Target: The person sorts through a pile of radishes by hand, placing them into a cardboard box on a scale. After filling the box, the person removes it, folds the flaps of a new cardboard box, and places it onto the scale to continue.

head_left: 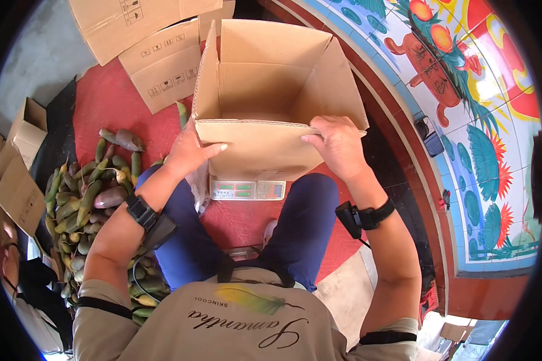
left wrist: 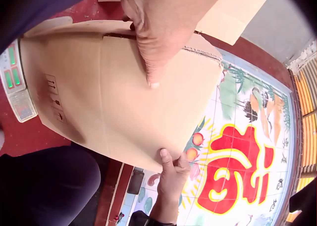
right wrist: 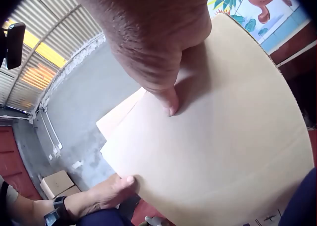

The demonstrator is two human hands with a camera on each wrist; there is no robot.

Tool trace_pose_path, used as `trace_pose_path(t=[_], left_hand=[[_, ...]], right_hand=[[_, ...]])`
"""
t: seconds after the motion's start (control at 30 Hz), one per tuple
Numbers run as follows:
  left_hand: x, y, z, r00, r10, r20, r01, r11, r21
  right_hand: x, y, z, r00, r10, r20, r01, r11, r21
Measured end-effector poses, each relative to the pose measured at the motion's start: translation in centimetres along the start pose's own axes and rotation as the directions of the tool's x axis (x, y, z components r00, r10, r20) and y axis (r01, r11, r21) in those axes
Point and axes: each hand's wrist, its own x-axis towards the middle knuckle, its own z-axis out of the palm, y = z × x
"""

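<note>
A tall open cardboard box (head_left: 265, 147) stands between the person's knees, its top facing up. The inside that shows is bare cardboard. My left hand (head_left: 188, 150) grips its near left edge, the thumb on the front panel and the other fingers hidden behind the side. At the near right corner, my right hand (head_left: 342, 144) pinches the upper edge, thumb outside. The left wrist view shows both thumbs against the same panel. Below the box's near side, a digital scale (head_left: 247, 190) with green displays shows.
A heap of long green and brown vegetables (head_left: 81, 207) lies on the red mat (head_left: 102, 96) at left. More cardboard boxes (head_left: 162, 66) stand behind it. A painted tile wall (head_left: 451, 120) with a raised red edge runs along the right. Another person's arm (head_left: 9, 246) appears far left.
</note>
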Motion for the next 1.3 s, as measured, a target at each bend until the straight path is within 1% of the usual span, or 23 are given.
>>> trace_pose_path(t=[0.03, 0.1, 0.13, 0.2, 0.23, 0.3, 0.33, 0.4, 0.43, 0.5, 0.57, 0.63, 0.7, 0.73, 0.8, 0.87, 0.9, 0.93, 0.97, 1.0, 1.1, 1.2, 1.3], left_hand=[[-0.1, 0.3, 0.0, 1.0, 0.0, -0.001, 0.0, 1.0, 0.001], [-0.2, 1.0, 0.0, 0.992, -0.105, -0.072, 0.105, 0.994, -0.002], [-0.2, 1.0, 0.0, 0.992, -0.106, -0.07, 0.106, 0.994, -0.001], [-0.3, 0.9, -0.1, 0.99, 0.008, -0.143, -0.003, 0.999, 0.035], [-0.3, 0.9, -0.2, 0.99, 0.006, -0.14, -0.001, 0.999, 0.035], [-0.3, 0.8, -0.4, 0.983, 0.029, -0.181, 0.001, 0.986, 0.168], [-0.3, 0.7, -0.4, 0.983, 0.027, -0.181, 0.004, 0.986, 0.167], [-0.3, 0.5, -0.4, 0.974, 0.092, -0.207, -0.057, 0.984, 0.167], [-0.2, 0.5, -0.5, 0.974, 0.088, -0.207, -0.053, 0.984, 0.167], [-0.4, 0.6, -0.6, 0.976, 0.102, -0.19, -0.051, 0.966, 0.252], [-0.7, 1.2, -0.4, 0.973, 0.116, -0.2, -0.068, 0.97, 0.233], [-0.8, 1.3, -0.3, 0.969, 0.133, -0.207, -0.087, 0.972, 0.216], [-0.8, 0.9, -0.4, 0.972, 0.166, -0.169, -0.106, 0.942, 0.318], [-0.8, 0.7, -0.2, 0.972, 0.165, -0.168, -0.105, 0.942, 0.319], [-0.8, 0.4, 0.0, 0.979, 0.115, -0.168, -0.109, 0.993, 0.04], [-0.8, 0.6, 0.1, 0.98, 0.105, -0.167, -0.104, 0.994, 0.019], [-0.8, 0.8, 0.1, 0.981, 0.097, -0.167, -0.099, 0.995, -0.004], [-0.9, 1.1, 0.1, 0.982, 0.097, -0.165, -0.099, 0.995, -0.002], [-1.0, 1.3, 0.2, 0.974, 0.126, -0.191, -0.117, 0.991, 0.058], [-1.0, 1.5, 0.3, 0.964, 0.156, -0.216, -0.133, 0.984, 0.118], [-0.8, 0.5, -0.2, 0.973, 0.149, -0.176, -0.123, 0.981, 0.149], [-1.0, 1.3, -0.1, 0.971, 0.139, -0.197, -0.098, 0.974, 0.203], [-0.7, 0.2, -0.3, 0.968, 0.166, -0.189, -0.121, 0.966, 0.226]], right_hand=[[0.1, -0.4, 0.2, 1.0, -0.012, -0.024, 0.013, 1.0, 0.015], [0.4, -0.8, 0.4, 1.0, -0.008, -0.018, 0.008, 1.0, 0.013], [0.4, -1.0, 0.5, 1.0, -0.014, -0.026, 0.014, 1.0, -0.008], [0.6, -1.1, 0.5, 0.999, -0.018, -0.032, 0.017, 0.999, -0.029], [0.8, -1.1, 0.5, 0.999, -0.023, -0.033, 0.022, 0.999, -0.026], [0.8, -1.1, 0.7, 0.999, -0.025, -0.03, 0.025, 0.999, -0.022], [0.8, -1.1, 0.8, 0.999, -0.019, -0.038, 0.019, 1.0, 0.003], [0.7, -1.0, 1.1, 0.999, -0.012, -0.042, 0.014, 0.999, 0.03], [0.7, -1.0, 1.2, 0.998, -0.024, -0.06, 0.025, 1.0, 0.018], [0.5, -0.9, 1.5, 0.997, -0.036, -0.074, 0.037, 0.999, 0.01], [0.4, -0.6, 1.5, 0.991, -0.06, -0.119, 0.057, 0.998, -0.029], [0.2, -0.4, 1.4, 0.989, -0.081, -0.122, 0.078, 0.996, -0.036], [-0.3, -0.4, 1.0, 0.987, -0.099, -0.125, 0.094, 0.995, -0.044], [-0.6, -0.3, 0.8, 0.983, -0.1, -0.153, 0.094, 0.994, -0.048], [-1.3, -0.3, 0.1, 0.978, -0.099, -0.182, 0.091, 0.995, -0.049], [-2.3, -0.1, -0.7, 0.957, -0.087, -0.276, 0.047, 0.988, -0.147], [-3.1, 0.3, -0.8, 0.957, -0.084, -0.277, 0.045, 0.988, -0.146], [-4.0, 0.8, -0.7, 0.934, -0.022, -0.356, -0.033, 0.988, -0.149], [-4.9, 1.3, -0.6, 0.901, 0.037, -0.432, -0.111, 0.983, -0.146], [-5.6, 1.6, -0.5, 0.878, 0.099, -0.468, -0.164, 0.981, -0.1], [-9.5, 3.8, 1.6, 0.83, 0.283, -0.481, -0.337, 0.941, -0.027], [-12.0, 4.3, 3.9, 0.851, 0.354, -0.388, -0.39, 0.921, -0.017], [-12.9, 3.4, 5.6, 0.871, 0.393, -0.294, -0.416, 0.909, -0.019]])
